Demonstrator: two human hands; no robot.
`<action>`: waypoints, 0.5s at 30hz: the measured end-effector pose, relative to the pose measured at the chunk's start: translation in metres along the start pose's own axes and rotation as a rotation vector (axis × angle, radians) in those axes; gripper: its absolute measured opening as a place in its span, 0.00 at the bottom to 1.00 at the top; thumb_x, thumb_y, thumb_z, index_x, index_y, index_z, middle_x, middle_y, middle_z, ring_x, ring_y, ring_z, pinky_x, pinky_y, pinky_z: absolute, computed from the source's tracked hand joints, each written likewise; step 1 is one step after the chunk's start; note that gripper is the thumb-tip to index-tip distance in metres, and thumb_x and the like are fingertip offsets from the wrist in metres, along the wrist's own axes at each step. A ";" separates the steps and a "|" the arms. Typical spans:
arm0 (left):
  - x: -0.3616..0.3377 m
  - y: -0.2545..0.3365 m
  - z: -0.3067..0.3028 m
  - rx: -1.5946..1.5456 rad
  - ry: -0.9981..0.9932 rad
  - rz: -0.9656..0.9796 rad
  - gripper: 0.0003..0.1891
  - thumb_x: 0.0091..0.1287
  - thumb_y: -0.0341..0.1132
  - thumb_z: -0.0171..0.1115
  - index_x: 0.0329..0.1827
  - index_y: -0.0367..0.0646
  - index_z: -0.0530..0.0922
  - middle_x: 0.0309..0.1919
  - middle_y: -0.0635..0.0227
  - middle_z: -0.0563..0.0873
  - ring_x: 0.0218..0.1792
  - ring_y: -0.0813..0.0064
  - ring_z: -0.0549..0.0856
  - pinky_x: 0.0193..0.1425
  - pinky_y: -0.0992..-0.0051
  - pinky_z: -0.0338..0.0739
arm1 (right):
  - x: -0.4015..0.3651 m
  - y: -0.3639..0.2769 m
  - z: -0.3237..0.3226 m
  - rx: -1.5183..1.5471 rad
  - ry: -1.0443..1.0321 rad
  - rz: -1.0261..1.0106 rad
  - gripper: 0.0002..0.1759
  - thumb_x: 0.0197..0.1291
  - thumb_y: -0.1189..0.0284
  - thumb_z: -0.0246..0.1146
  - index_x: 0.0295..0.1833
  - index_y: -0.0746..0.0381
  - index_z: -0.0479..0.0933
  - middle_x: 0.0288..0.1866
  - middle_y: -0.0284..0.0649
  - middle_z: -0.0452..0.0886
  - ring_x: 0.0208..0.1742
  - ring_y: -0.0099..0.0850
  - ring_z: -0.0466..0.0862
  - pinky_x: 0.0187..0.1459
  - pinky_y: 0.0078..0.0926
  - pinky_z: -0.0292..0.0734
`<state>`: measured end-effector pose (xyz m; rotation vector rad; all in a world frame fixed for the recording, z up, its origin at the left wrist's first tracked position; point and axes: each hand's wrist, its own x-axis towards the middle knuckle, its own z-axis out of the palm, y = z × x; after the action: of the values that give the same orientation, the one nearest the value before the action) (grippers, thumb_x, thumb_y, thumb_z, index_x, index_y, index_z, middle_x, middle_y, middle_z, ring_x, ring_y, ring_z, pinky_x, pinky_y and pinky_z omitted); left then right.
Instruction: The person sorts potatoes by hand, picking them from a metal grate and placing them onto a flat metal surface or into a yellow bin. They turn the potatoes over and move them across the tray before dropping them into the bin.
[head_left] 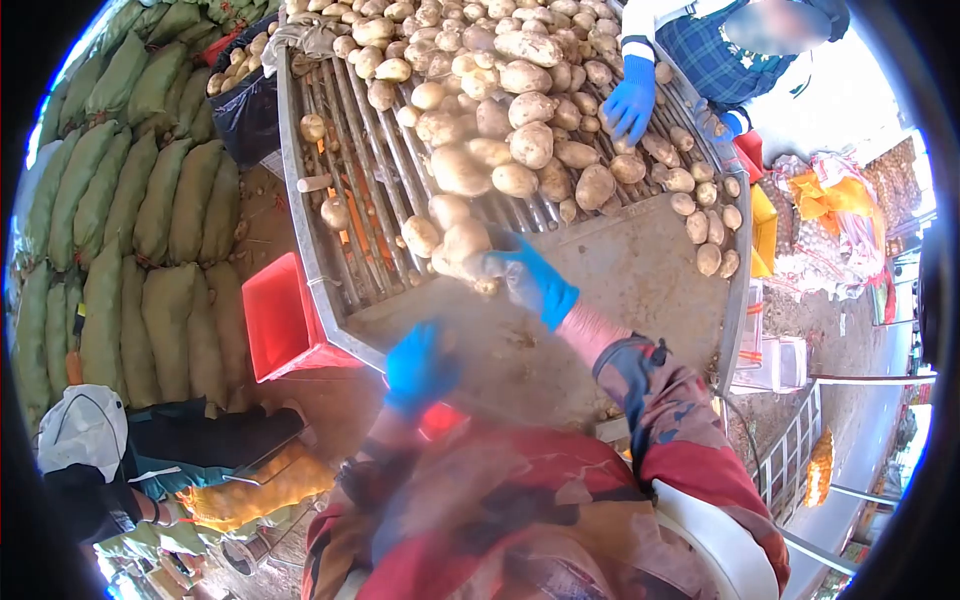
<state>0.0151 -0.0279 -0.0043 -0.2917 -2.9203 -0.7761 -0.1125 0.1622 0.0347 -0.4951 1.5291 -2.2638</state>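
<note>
My right hand (530,280), in a blue glove with a greyish palm, reaches over the metal tray end of the sorting table. Its fingers are curled against a potato (466,246) at the near edge of the pile, and both look slightly blurred. My left hand (420,368), also gloved in blue, hangs near the table's front left corner, nearest the metal edge. Motion smears its fingers, so what it holds, if anything, cannot be made out. Many potatoes (532,145) of mixed sizes lie on the metal rollers (375,190) in front of me.
Across the table at the right, a co-worker's blue-gloved hand (630,100) rests over the potatoes. A red crate (285,315) stands against the table's left side. Stacked green sacks (165,205) fill the left. Another person (200,440) is at lower left, beside an orange mesh sack (260,490).
</note>
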 end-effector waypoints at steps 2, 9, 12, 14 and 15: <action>0.000 -0.003 0.003 0.007 0.017 0.001 0.25 0.54 0.37 0.67 0.56 0.44 0.75 0.40 0.59 0.82 0.37 0.55 0.85 0.38 0.61 0.81 | -0.010 -0.018 0.021 0.397 -0.050 0.181 0.32 0.59 0.58 0.65 0.64 0.66 0.69 0.48 0.44 0.82 0.47 0.36 0.84 0.45 0.34 0.80; 0.000 0.003 -0.003 -0.004 0.053 0.004 0.24 0.54 0.37 0.67 0.55 0.45 0.76 0.41 0.59 0.82 0.38 0.54 0.84 0.37 0.61 0.81 | -0.018 -0.010 0.011 1.018 -0.250 0.308 0.29 0.68 0.55 0.54 0.63 0.67 0.70 0.55 0.50 0.80 0.51 0.43 0.83 0.48 0.41 0.82; -0.003 0.005 -0.006 -0.040 0.051 -0.003 0.23 0.54 0.35 0.66 0.55 0.45 0.76 0.41 0.58 0.82 0.38 0.54 0.84 0.38 0.61 0.81 | -0.034 -0.034 0.037 0.741 0.393 0.397 0.30 0.66 0.44 0.53 0.53 0.61 0.78 0.39 0.40 0.84 0.35 0.35 0.84 0.33 0.33 0.80; 0.001 0.002 -0.008 -0.135 0.103 0.028 0.23 0.54 0.34 0.65 0.55 0.44 0.76 0.41 0.59 0.82 0.37 0.57 0.85 0.38 0.64 0.81 | -0.038 -0.014 0.022 0.661 0.301 0.397 0.27 0.66 0.47 0.54 0.54 0.60 0.76 0.38 0.40 0.83 0.34 0.32 0.84 0.33 0.29 0.80; 0.002 -0.002 -0.007 -0.214 0.154 0.059 0.22 0.54 0.33 0.65 0.55 0.44 0.76 0.40 0.60 0.82 0.36 0.59 0.85 0.37 0.66 0.81 | -0.046 -0.022 0.028 0.619 0.287 0.408 0.26 0.67 0.49 0.55 0.54 0.60 0.76 0.38 0.40 0.83 0.34 0.32 0.83 0.34 0.28 0.80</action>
<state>0.0132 -0.0328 0.0012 -0.3196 -2.6761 -1.0534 -0.0613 0.1693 0.0609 0.2985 0.8417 -2.3605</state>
